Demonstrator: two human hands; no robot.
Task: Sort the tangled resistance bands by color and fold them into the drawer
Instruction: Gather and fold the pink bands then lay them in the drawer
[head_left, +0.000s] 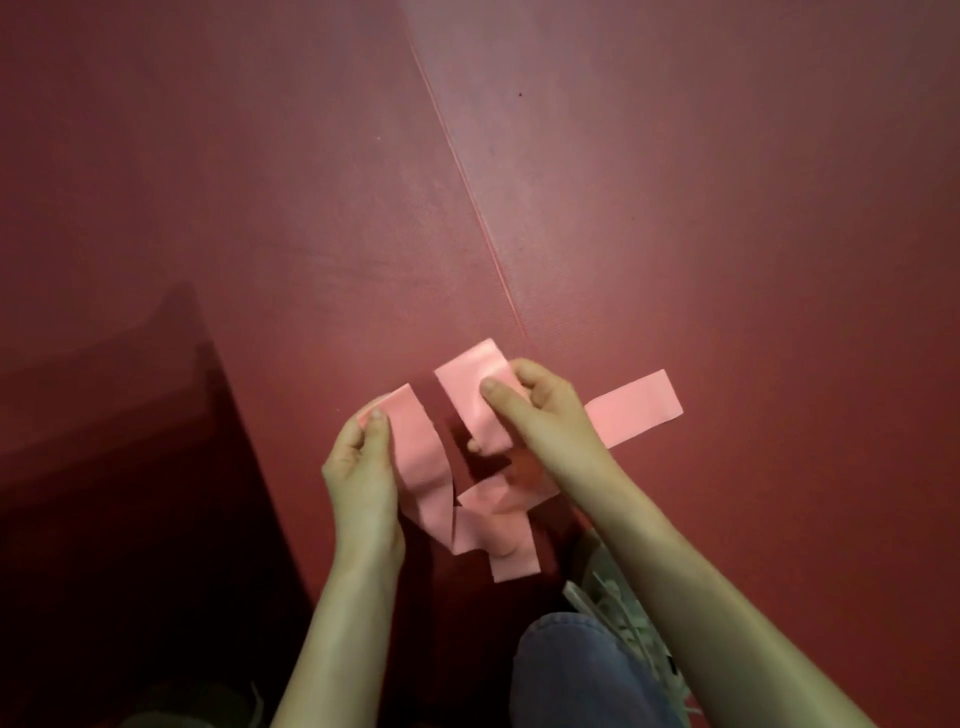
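A pink resistance band (421, 457) hangs between my two hands above the red floor. My left hand (361, 467) pinches one end of it at the upper left. My right hand (524, 410) grips a folded section of the same band (467, 395), thumb on top. The slack loops down and twists below my hands, with one end lying near my knee. Another pink strip (636, 408) lies flat on the floor to the right, partly hidden behind my right wrist; I cannot tell whether it is the same band. No drawer shows in this view.
The red mat floor (675, 208) has a seam running diagonally from the top middle toward my hands. A dark shadowed object (104, 493) fills the lower left. My knee in blue jeans (571, 670) and a light shoe (618, 608) are at the bottom.
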